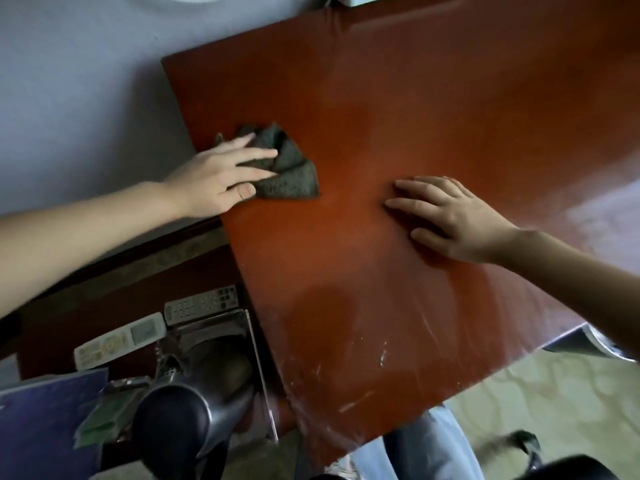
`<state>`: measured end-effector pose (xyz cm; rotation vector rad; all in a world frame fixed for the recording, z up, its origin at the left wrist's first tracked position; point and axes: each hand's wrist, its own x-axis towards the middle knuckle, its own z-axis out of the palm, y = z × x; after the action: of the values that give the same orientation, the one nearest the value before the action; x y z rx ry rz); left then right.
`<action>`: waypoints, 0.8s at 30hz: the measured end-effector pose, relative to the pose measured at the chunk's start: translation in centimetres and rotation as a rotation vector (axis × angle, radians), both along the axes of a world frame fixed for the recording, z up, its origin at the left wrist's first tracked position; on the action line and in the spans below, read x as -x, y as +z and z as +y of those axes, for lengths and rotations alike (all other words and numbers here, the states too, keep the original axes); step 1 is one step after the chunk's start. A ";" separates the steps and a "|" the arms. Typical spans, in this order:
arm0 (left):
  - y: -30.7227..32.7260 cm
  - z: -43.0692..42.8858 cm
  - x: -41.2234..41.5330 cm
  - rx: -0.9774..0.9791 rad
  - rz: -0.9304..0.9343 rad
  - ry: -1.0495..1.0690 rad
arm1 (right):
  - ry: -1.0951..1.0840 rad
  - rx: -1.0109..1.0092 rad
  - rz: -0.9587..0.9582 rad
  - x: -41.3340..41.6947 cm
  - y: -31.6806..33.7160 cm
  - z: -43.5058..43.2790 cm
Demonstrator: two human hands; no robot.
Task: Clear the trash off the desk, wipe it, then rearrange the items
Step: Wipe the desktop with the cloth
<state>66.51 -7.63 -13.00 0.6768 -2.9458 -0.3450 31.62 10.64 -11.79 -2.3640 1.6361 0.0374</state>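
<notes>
A reddish-brown desk (pixel 398 98) fills the middle of the head view. A crumpled dark grey cloth (pixel 289 168) lies near the desk's left edge. My left hand (pixel 221 174) presses on the cloth with straight fingers, thumb beside its lower corner. My right hand (pixel 457 220) rests flat on the bare desk surface to the right of the cloth, fingers spread. Pale streaks and scratches mark the desk near its front corner (pixel 363 393).
A lower dark shelf at the left holds two remote controls (pixel 201 304) (pixel 117 341), a metal holder (pixel 221 344), a dark grey hair dryer (pixel 180 414), a green packet (pixel 104 420) and a blue folder (pixel 45 427). A grey wall (pixel 86 81) is behind.
</notes>
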 end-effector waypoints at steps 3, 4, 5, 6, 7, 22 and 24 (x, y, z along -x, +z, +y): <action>-0.1 5.0 0.6 -0.048 -0.003 -0.080 | -0.040 -0.026 0.005 -0.4 0.4 0.3; -0.3 6.5 0.8 -0.054 -0.003 -0.082 | -0.042 -0.025 0.006 -0.5 0.4 0.5; -0.3 8.0 0.9 -0.060 0.004 -0.079 | -0.040 -0.016 0.007 -0.6 0.5 0.8; -0.3 9.4 1.1 -0.065 0.015 -0.078 | -0.041 -0.006 0.009 -0.5 0.6 1.0; -0.3 10.7 1.2 -0.068 0.025 -0.086 | -0.049 -0.001 0.009 -0.4 0.6 1.3; 0.2 21.6 2.8 -0.002 0.054 -0.377 | -0.179 0.154 -0.031 1.1 1.0 7.9; 0.7 19.3 2.5 0.006 0.061 -0.220 | -0.168 0.139 -0.012 1.4 0.8 9.7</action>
<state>63.97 11.72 -12.28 0.3348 -2.9658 -0.3666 30.26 20.31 -11.01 -2.3096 1.8813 -0.1259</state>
